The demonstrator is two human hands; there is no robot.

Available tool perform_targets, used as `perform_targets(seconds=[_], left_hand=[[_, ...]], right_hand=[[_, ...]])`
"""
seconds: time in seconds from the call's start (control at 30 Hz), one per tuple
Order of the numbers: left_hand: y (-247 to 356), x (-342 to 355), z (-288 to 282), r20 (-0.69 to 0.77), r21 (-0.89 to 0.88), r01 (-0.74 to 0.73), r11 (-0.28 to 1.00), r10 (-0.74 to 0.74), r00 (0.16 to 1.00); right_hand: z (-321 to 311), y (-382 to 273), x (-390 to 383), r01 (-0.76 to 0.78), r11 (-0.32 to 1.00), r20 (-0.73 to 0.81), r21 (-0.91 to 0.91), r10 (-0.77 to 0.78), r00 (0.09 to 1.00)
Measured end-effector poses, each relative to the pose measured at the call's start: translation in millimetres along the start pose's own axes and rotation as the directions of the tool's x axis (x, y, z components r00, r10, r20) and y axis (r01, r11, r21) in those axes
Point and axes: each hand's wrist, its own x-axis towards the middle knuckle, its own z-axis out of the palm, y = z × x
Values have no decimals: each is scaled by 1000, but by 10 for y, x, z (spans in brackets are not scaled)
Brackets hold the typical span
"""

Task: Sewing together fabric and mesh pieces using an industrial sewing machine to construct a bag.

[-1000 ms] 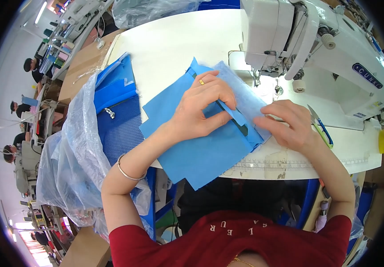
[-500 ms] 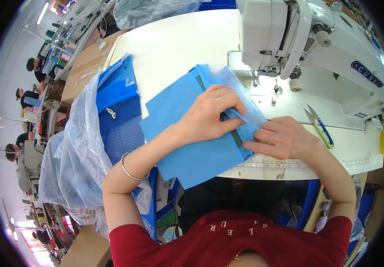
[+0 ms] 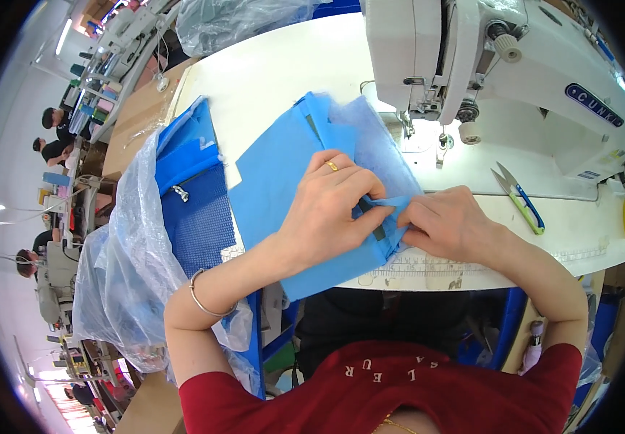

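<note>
A light-blue fabric piece (image 3: 272,170), layered and folded, lies at the table's front edge. Along its right side a narrow dark strip (image 3: 379,233) shows, partly under my fingers. My left hand (image 3: 335,206) rests across the piece, thumb and forefinger pinching a folded flap of it. At the flap's right end my right hand (image 3: 444,226) grips the same fabric between thumb and fingers. A paler, fuzzy-looking sheet (image 3: 381,137) sticks out from beneath on the far right side.
A white sewing machine (image 3: 406,54) stands at the back right. Snips or scissors (image 3: 521,199) with green and blue handles lie right of my right hand. To the left are blue mesh fabric pieces (image 3: 200,217) and clear plastic wrapping (image 3: 128,267). A ruler scale (image 3: 428,267) runs along the front edge.
My right hand has moved left, closer to my left hand, and now grips the flap's end. The fabric has turned slightly, and more of the fuzzy sheet shows. The view has shifted a little.
</note>
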Motion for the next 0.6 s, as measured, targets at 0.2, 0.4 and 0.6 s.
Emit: perform_targets(seconds=[0.2, 0.4, 0.6], left_hand=[[145, -96, 59, -41, 6, 90, 996, -90, 995], [271, -71, 54, 9, 44, 55, 998, -55, 998], [319, -115, 21, 36, 225, 19, 974, -27, 999]], right_hand=[[-29, -38, 14, -272, 956, 1, 107, 274, 962], [-6, -40, 16, -219, 970, -88, 110, 229, 969], [26, -29, 9, -311, 925, -86, 217, 336, 938]])
